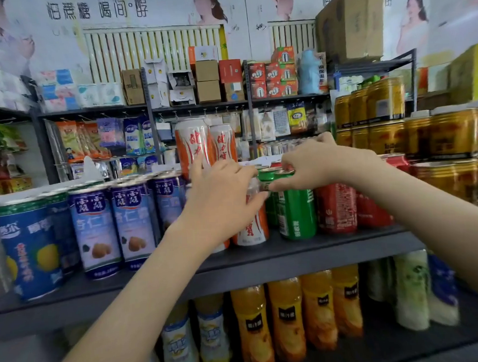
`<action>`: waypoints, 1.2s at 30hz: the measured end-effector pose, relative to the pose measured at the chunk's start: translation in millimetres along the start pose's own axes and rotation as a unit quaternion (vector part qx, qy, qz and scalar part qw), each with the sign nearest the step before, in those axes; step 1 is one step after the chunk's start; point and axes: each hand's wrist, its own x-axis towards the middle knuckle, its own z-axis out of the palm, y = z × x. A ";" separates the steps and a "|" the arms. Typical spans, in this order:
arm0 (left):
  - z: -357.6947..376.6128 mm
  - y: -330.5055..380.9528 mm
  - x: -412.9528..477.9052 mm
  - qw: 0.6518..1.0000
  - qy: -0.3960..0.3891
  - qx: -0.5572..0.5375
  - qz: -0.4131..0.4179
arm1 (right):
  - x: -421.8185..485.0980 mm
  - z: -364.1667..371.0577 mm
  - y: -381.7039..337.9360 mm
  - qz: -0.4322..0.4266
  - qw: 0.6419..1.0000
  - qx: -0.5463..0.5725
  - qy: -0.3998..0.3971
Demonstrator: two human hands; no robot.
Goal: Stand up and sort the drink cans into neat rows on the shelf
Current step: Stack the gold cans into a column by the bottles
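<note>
Both hands are up at the middle shelf (307, 251), dark grey, with cans standing along it.

Left grip (222, 194): fingers curled round the upper part of an orange-and-white can (251, 229). The can is upright on the shelf, near the front edge, roughly centre. The hand covers its top half, so only the lower label shows.

Right grip (313, 167): thumb and fingertips pinch the top rim of a green can (298, 213). This can is upright, base on the shelf, just right of the orange-and-white can and very close to it; can't tell if they touch. A second green can (271, 209) sits just behind, between the two, mostly hidden.

Right of the green can: red cans (336, 208), upright, packed side by side. Further right: gold cans (387, 133), stacked in tiers.

Left of the hands: blue cans (94, 227) in rows running from near to far, all upright.

Behind the left grip: two taller orange-and-white cans (193, 147), upright, bases hidden.

Lower shelf: orange juice bottles (287, 321) in a row, with paler bottles on either side.

Far wall: racks with boxes and hanging packets, and a big cardboard box (351, 23) at top right.
</note>
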 end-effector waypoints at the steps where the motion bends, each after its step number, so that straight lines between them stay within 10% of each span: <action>1: 1.0 2.6 0.4 1.000 -0.004 0.002 -0.008 | -0.3 -1.1 4.6 -0.013 0.999 0.030 -0.009; 7: 4.8 20.2 2.5 0.997 -0.023 0.015 -0.075 | -5.6 -10.8 26.2 -0.131 0.962 0.193 -0.141; 17: 12.1 46.3 6.2 0.989 -0.014 0.076 -0.123 | 6.1 -3.8 25.1 -0.166 0.986 0.025 -0.009; 22: 7.9 55.2 16.5 0.990 -0.022 0.093 -0.099 | 1.3 -12.3 39.1 -0.242 0.956 0.136 -0.090; 36: 17.5 70.5 33.2 0.987 -0.018 0.140 -0.076 | -23.8 36.6 76.2 -0.071 0.988 0.026 0.133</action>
